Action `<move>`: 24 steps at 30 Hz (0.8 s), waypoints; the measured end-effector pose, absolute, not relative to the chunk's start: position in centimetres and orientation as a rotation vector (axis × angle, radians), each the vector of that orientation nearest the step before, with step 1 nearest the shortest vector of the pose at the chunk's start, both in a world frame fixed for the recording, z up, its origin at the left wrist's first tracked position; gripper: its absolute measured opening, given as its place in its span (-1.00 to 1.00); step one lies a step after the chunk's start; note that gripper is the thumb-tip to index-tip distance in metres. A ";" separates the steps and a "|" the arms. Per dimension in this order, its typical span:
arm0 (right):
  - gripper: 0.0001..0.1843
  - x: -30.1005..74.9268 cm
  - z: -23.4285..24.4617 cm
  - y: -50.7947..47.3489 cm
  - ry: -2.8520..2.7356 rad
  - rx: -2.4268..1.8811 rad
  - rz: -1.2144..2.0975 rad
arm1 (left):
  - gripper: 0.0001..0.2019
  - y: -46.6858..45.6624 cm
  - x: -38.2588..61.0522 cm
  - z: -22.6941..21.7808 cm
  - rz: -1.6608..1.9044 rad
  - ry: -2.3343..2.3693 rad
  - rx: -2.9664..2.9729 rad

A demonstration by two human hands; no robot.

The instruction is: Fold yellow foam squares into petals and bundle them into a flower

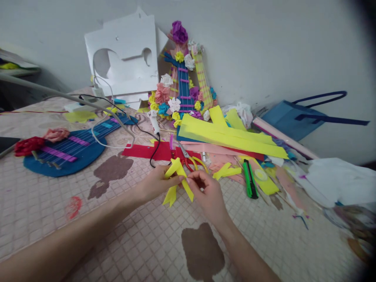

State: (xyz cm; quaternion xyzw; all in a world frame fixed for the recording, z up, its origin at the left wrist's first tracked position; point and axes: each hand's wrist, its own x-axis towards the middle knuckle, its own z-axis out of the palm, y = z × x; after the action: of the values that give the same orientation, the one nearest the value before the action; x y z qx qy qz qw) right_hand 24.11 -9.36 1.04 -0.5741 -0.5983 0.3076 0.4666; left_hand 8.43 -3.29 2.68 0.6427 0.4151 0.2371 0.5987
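My left hand (160, 182) pinches a folded yellow paper strip (176, 168) whose notched tails hang down toward the table. With thumb and forefinger closed, my right hand (207, 190) grips the edge of the same strip from the other side. Just beyond my hands lie scissors (189, 159) with red and yellow handles, partly over pieces of red paper (161, 150). To the right is another bunch of yellow paper strips (227, 171), and past it a green box cutter (250, 179).
A blue toy guitar (70, 152) with paper flowers lies at left, near a white glue gun (154, 121) and its cable. Flower-covered guitars (183, 86) lean on the wall. Long yellow sheets (229, 137), a blue bag (293, 117) and scraps fill the right.
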 end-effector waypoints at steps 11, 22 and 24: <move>-0.83 23.4 0.3 -9.1 -1.135 -1.308 1.020 | -0.70 -3.5 8.5 1.7 0.636 0.745 1.119; -0.44 22.6 0.3 -10.1 -1.700 -1.322 0.499 | -0.69 -3.7 8.6 1.2 0.657 0.881 1.277; -0.44 22.6 0.2 -10.1 -1.753 -1.361 0.469 | -0.70 -3.6 8.5 1.1 0.662 0.881 1.295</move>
State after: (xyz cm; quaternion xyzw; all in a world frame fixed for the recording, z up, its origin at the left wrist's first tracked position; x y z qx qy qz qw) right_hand 22.56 -10.10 0.16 -0.5438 -0.7003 0.1872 0.4228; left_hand 8.55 -3.62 1.07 0.5721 0.3893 0.2926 0.6599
